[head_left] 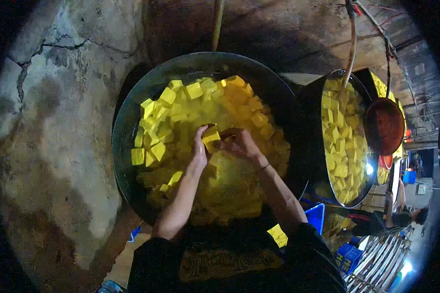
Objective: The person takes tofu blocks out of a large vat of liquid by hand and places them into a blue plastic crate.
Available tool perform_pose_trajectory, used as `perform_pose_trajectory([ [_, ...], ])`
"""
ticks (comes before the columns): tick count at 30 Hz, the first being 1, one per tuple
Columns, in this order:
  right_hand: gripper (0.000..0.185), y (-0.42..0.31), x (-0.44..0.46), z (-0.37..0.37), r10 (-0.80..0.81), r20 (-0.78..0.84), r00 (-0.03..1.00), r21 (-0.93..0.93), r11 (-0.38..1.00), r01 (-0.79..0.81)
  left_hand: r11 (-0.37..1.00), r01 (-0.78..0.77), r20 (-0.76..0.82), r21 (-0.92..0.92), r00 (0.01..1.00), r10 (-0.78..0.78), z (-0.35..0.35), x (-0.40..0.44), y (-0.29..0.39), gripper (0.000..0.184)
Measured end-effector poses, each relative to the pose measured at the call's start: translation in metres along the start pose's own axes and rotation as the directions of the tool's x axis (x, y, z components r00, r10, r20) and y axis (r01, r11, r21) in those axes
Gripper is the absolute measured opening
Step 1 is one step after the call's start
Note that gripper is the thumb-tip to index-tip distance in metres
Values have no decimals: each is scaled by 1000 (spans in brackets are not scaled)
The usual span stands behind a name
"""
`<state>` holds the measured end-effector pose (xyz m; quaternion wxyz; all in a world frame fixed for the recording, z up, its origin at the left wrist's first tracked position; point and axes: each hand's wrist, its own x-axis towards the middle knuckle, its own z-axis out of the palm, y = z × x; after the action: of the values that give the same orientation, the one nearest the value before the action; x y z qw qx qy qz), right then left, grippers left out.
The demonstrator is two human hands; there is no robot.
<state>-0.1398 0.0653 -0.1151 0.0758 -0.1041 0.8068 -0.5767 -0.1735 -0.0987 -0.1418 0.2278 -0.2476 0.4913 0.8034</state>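
Note:
A yellow tofu block (211,139) is held up over a large dark round pan (132,93) filled with cloudy yellow liquid. My left hand (200,142) grips its left side, fingers pointing away from me. At its right side, my right hand (240,144) has its fingers curled in against the block, partly in shadow. Around the pan's far and left side, many more yellow tofu blocks (168,95) float or poke above the liquid. Those on the right (259,118) look more orange. Some sit submerged below my hands and show only dimly.
To the right stands a second pan (322,141) packed with yellow blocks. A reddish-brown round vessel (385,127) is beside it. A cracked wall (68,122) borders the left. Blue crates (349,257), bamboo poles (384,259) and another person (388,219) are at lower right.

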Motion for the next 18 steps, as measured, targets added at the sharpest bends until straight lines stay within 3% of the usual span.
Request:
perform_pose_trajectory([
  [1, 48, -12, -2, 2, 0, -8, 1000, -2, 1000, 0, 985, -80, -145, 153, 984, 103, 5, -3, -2, 34],
  [2, 38, -37, -3, 2, 114, -77, 991, 46, 993, -110, 912, 255, -4, -321, 963, -271, 11, -8, 2, 37],
  [3, 31, -53, -2, 3, 227, -137, 964, 99, 972, -215, 890, 235, 78, -391, 972, -222, 12, -2, -8, 35],
  [4, 31, -56, 1, 8, 227, -141, 964, 94, 972, -215, 857, 205, 199, -472, 972, -123, 8, 9, -25, 34],
  [6, 31, -60, 4, 16, 97, -281, 955, -168, 975, -149, 790, 218, 349, -573, 937, -6, 10, 15, -42, 31],
  [7, 31, -41, 2, 19, 100, -289, 952, -171, 973, -154, 790, 227, 358, -569, 934, -11, 22, -9, -26, 31],
  [8, 33, -5, 0, 23, -178, -294, 939, -654, 754, -62, 669, 323, 449, -669, 894, 18, 31, -27, -17, 30],
  [9, 35, 15, 1, 26, -413, -151, 898, -952, 306, -20, 530, 419, 528, -738, 847, 66, 35, -34, -13, 30],
  [10, 43, -27, 5, 31, -54, -313, 948, -707, 680, -195, 424, 420, 589, -803, 667, 456, 27, -1, -49, 36],
  [11, 43, -54, 10, 18, -58, -310, 949, -709, 678, -191, 422, 418, 587, -805, 666, 460, 30, -6, -41, 36],
  [12, 47, -75, 18, -3, 246, -171, 954, -370, 882, -293, 541, 341, 442, -769, 895, 64, 36, -20, -23, 43],
  [13, 51, -81, 21, -22, 455, 83, 887, 9, 889, -457, 731, 162, 213, -663, 977, -23, 35, -27, -15, 53],
  [14, 51, -55, 16, -37, 456, 87, 886, 11, 889, -459, 891, 84, -30, -446, 994, -108, 34, -35, -6, 63],
  [15, 51, -23, 12, -44, 405, -46, 913, -123, 905, -408, 736, 138, 97, -663, 990, -98, 22, -7, -17, 62],
  [16, 51, 5, 11, -49, 292, -238, 926, -344, 867, -362, 628, 197, 166, -753, 980, -109, 17, -4, -9, 58],
  [18, 50, 47, 8, -57, 175, -399, 900, -527, 760, -381, 557, 228, 212, -798, 973, -94, 5, 2, 18, 45],
])
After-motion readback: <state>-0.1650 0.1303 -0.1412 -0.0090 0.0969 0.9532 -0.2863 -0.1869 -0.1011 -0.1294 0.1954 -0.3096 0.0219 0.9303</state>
